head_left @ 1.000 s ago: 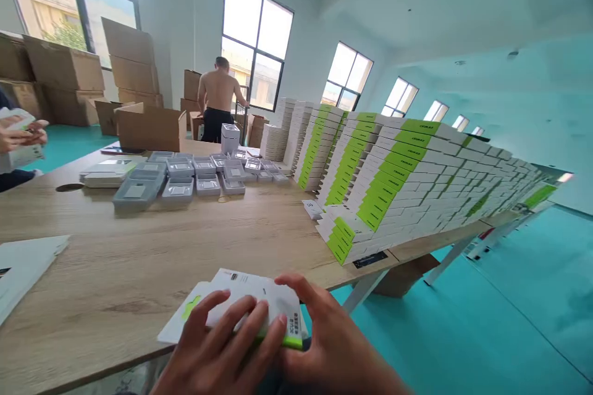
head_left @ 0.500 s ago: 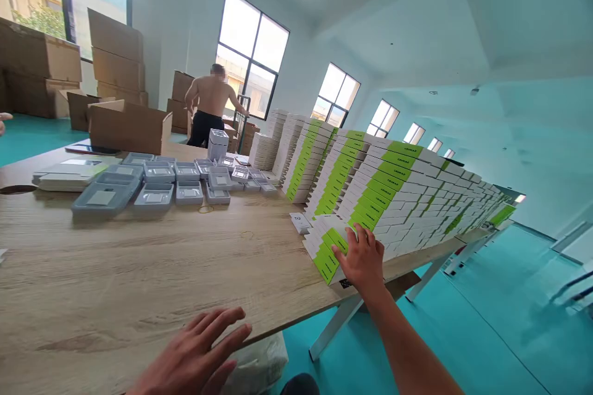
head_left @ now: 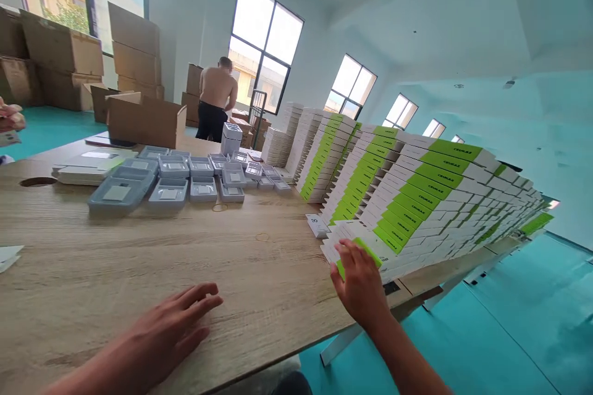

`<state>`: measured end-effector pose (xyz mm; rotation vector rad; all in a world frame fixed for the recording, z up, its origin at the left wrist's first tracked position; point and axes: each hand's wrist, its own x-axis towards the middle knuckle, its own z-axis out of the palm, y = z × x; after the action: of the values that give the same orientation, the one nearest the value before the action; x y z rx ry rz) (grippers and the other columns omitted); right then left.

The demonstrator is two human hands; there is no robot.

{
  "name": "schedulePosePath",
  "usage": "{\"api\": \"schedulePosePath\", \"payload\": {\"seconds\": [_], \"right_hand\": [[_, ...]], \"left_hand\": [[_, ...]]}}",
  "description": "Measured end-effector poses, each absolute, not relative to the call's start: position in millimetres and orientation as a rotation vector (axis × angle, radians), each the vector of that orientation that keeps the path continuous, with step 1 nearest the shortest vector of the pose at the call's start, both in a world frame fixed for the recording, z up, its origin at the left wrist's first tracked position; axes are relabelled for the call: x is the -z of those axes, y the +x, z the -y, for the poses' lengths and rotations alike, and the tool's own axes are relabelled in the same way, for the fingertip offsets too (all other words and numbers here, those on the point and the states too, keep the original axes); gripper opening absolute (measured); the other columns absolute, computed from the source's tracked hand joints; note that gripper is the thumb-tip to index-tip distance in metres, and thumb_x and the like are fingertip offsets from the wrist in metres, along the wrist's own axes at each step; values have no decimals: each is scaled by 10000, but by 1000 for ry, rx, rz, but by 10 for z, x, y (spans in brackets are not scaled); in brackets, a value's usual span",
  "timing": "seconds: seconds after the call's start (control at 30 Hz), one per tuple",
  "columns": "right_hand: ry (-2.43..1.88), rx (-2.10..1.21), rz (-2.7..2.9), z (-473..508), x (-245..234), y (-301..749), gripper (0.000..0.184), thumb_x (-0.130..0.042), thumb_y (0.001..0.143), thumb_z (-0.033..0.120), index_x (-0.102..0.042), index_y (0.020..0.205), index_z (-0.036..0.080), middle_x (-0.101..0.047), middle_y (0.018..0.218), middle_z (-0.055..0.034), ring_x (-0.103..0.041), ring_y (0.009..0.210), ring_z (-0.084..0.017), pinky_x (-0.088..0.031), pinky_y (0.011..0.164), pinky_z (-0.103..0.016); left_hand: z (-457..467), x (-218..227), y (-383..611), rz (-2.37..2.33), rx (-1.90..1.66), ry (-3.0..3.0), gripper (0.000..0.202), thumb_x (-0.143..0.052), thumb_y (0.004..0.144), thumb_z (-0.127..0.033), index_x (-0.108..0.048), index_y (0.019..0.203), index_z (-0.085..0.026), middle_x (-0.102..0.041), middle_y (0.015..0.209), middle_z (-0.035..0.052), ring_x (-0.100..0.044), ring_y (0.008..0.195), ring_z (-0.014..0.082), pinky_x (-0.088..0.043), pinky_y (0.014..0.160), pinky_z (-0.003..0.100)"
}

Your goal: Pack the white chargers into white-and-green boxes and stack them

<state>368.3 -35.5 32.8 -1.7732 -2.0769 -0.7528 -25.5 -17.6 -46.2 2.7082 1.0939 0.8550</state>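
Observation:
My left hand [head_left: 173,327] lies flat on the wooden table [head_left: 139,265] near its front edge, fingers stretched out, holding nothing. My right hand [head_left: 359,284] reaches to the low near end of the stacked white-and-green boxes [head_left: 417,203], its fingers spread against the front of the short pile [head_left: 352,245]. It presses on the boxes; no grip around one shows. A small white box [head_left: 317,224] lies beside that pile.
Grey plastic trays [head_left: 162,182] sit in rows at mid table, with flat white packs [head_left: 88,166] to their left. Cardboard cartons [head_left: 143,120] stand behind. A person stands by the far window [head_left: 215,105]. Another person's hand [head_left: 9,117] shows at the left edge.
A second ago both hands held a white-and-green box at the table edge. The right hand carried it to the short pile; the left hand let go and slid left, flat on the table.

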Motion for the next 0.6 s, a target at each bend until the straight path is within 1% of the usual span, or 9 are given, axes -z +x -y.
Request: {"api": "schedulePosePath", "payload": {"seconds": [0.03, 0.1, 0.17, 0.23, 0.3, 0.43, 0.53, 0.57, 0.6], "right_hand": [[-1699, 579, 2205, 323, -217, 3528, 350, -541, 960, 262, -592, 1295, 171, -607, 1384, -153, -545, 1281, -295, -424, 1036, -405], [-1600, 217, 2398, 186, -3, 3218, 339, -570, 941, 290, -615, 1265, 200, -661, 1312, -123, -627, 1177, -264, -461, 964, -351], [-1562, -51, 2481, -77, 160, 2933, 238, -565, 937, 319, -668, 1129, 222, -735, 1125, -89, -693, 980, -242, -476, 814, -317], [-1537, -204, 2480, -437, 265, 2682, 208, -530, 949, 368, -677, 890, 232, -744, 867, -50, -680, 765, -220, -422, 675, -299], [-1511, -262, 2391, -799, 337, 2477, 340, -488, 955, 429, -601, 703, 231, -690, 693, -33, -625, 646, -205, -361, 614, -294], [-1504, -279, 2151, -1210, 476, 2299, 441, -376, 965, 515, -504, 647, 237, -607, 594, -30, -548, 572, -195, -326, 589, -293], [-1421, -307, 2071, -1239, 550, 2300, 471, -384, 944, 564, -456, 610, 240, -552, 552, -13, -493, 534, -177, -308, 571, -286], [-1388, -320, 2054, -1222, 555, 2301, 474, -394, 941, 559, -445, 595, 239, -538, 542, -10, -477, 524, -171, -299, 564, -285], [-1365, -333, 2042, -1198, 548, 2299, 473, -402, 942, 542, -441, 583, 237, -531, 535, -9, -465, 517, -166, -289, 559, -284]], "left_hand": [[206, 397, -220, -1100, -802, 2686, 297, -552, 922, -215, -676, 1173, -311, -722, 1213, 21, -699, 1055, 215, -580, 899, 284], [273, 270, -138, -1118, -665, 2647, 196, -510, 921, -135, -663, 929, -258, -726, 1038, 17, -666, 952, 194, -553, 898, 304], [310, 207, -76, -1155, -613, 2636, 121, -563, 907, -141, -625, 879, -242, -710, 999, 10, -634, 956, 190, -520, 935, 318], [327, 221, -62, -1178, -623, 2646, 93, -596, 891, -145, -614, 897, -237, -706, 1038, 12, -621, 977, 184, -499, 953, 315], [361, 270, -81, -1179, -629, 2660, 92, -600, 886, -152, -620, 922, -234, -711, 1051, 17, -623, 971, 182, -494, 952, 313], [350, 288, -179, -1202, -653, 2560, 179, -636, 851, -173, -665, 1011, -249, -727, 1085, 7, -662, 968, 154, -507, 958, 254], [-39, 140, -437, -1644, -694, 2326, 334, -709, 810, -253, -672, 1135, -318, -715, 1196, -28, -669, 1085, 145, -500, 998, 211], [-253, 55, -565, -1849, -714, 2236, 361, -698, 823, -277, -659, 1179, -318, -699, 1240, -10, -656, 1134, 166, -498, 1020, 241], [-490, -43, -702, -1982, -737, 2173, 377, -658, 852, -284, -633, 1228, -277, -675, 1284, 41, -636, 1179, 203, -492, 1045, 300]]}}
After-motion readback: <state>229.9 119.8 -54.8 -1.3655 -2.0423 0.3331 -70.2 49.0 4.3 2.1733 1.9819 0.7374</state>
